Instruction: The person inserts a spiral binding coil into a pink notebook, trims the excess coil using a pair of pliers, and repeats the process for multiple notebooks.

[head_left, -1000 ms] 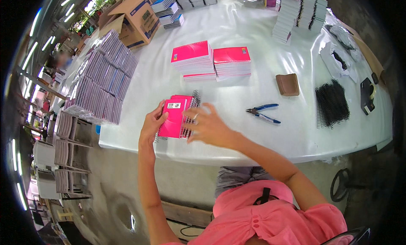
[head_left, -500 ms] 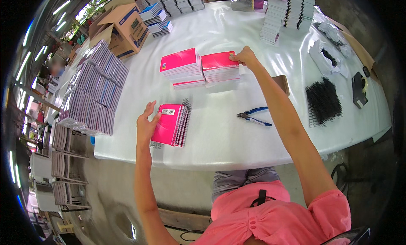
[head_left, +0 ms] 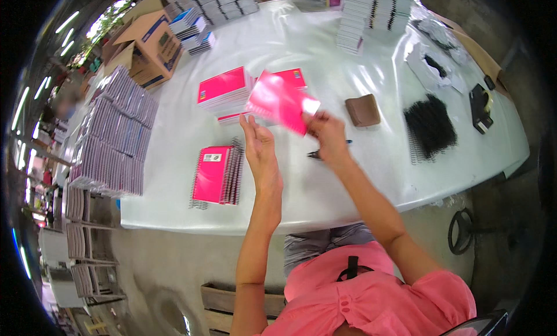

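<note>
My right hand (head_left: pixel 329 136) grips a pink-covered notebook (head_left: pixel 281 101) by its near right corner, tilted above the table and slightly blurred. Facing it, my left hand (head_left: pixel 262 156) is open with fingers stretched upward, apart from the notebook and holding nothing. Behind lie a left stack of pink notebooks (head_left: pixel 225 84) and a right stack (head_left: pixel 295 77), mostly covered by the lifted one. Left of my left hand sits a pile of pink notebooks with wire coils (head_left: pixel 210 176). Dark-tipped cutting pliers (head_left: pixel 314 154) show partly beneath my right hand.
A brown block-like object (head_left: pixel 364 110), black binding coils (head_left: pixel 430 127) and a tape dispenser (head_left: pixel 481 109) lie on the right. Tall wrapped notebook stacks (head_left: pixel 113 136) and an open cardboard box (head_left: pixel 154 49) stand left. More bound stacks (head_left: pixel 217 4) line the far edge.
My right hand has lifted a pink notebook off the right stack and drawn it nearer. My left hand has left the coiled notebooks and moved right. The view has shifted slightly.
</note>
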Demonstrator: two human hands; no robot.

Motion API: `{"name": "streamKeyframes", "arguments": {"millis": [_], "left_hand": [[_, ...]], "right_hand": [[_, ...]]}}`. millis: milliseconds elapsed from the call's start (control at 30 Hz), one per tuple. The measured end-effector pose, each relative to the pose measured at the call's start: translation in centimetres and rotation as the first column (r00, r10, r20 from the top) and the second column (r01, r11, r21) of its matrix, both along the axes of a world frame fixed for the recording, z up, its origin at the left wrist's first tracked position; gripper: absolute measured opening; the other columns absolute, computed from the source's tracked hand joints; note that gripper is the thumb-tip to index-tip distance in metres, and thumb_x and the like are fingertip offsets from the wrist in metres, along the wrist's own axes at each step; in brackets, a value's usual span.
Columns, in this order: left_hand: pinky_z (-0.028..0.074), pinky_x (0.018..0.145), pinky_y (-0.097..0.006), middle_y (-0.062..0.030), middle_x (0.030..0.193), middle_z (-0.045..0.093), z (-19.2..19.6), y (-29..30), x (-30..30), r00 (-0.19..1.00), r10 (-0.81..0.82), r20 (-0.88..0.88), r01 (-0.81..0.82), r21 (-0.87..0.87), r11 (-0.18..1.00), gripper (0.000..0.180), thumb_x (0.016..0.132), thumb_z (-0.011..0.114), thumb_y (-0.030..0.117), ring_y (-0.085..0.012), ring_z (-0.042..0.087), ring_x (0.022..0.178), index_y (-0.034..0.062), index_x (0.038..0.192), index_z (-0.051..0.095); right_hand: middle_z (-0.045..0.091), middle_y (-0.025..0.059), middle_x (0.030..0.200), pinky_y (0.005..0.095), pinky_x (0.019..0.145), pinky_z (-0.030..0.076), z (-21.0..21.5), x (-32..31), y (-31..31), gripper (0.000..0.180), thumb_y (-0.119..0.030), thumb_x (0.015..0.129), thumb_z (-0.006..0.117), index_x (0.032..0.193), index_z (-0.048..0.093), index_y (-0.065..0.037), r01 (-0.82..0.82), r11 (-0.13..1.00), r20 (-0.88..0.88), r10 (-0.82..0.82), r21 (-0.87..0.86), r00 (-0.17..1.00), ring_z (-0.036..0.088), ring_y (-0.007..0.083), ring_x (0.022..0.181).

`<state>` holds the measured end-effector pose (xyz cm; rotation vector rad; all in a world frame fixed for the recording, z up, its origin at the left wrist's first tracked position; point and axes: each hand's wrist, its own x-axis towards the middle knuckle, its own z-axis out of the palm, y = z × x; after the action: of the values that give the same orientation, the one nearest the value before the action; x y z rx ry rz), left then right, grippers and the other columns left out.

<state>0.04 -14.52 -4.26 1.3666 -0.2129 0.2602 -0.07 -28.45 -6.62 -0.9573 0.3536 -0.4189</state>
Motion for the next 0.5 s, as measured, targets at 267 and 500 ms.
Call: {"name": "streamKeyframes", "arguments": {"millis": [267,500], "left_hand": [[0.052,0.078,-0.036,-0.0077,0.104,0.065,1.2,-0.2,-2.6,0.972,-0.232,0.031,0.226,0.121,0.967,0.040,0.101,0.050,0.028,-0.0166,0.062,0.086,0.0047,0.133,0.050],[0.047,0.067,-0.052,-0.0230,0.083,0.066,1.7,0.8,-3.6,0.820,-0.534,-0.207,0.263,0.964,0.031,0.052,0.093,0.055,0.016,-0.0433,0.063,0.074,0.0220,0.144,0.043]], "right_hand": [[0.064,0.0077,0.081,0.0322,0.071,0.047,-3.5,-7.3,-7.9,0.019,-0.015,0.080,0.077,0.088,0.064,-0.004,0.350,0.417,0.199,-0.363,-0.839,0.910,0.061,0.0193,0.080],[0.059,0.0095,0.096,0.0414,0.076,0.038,-4.4,-9.3,-23.0,0.028,-0.025,0.073,0.075,0.092,0.066,-0.005,-0.424,-0.432,0.125,-0.803,-0.796,0.583,0.054,0.0263,0.096]]}}
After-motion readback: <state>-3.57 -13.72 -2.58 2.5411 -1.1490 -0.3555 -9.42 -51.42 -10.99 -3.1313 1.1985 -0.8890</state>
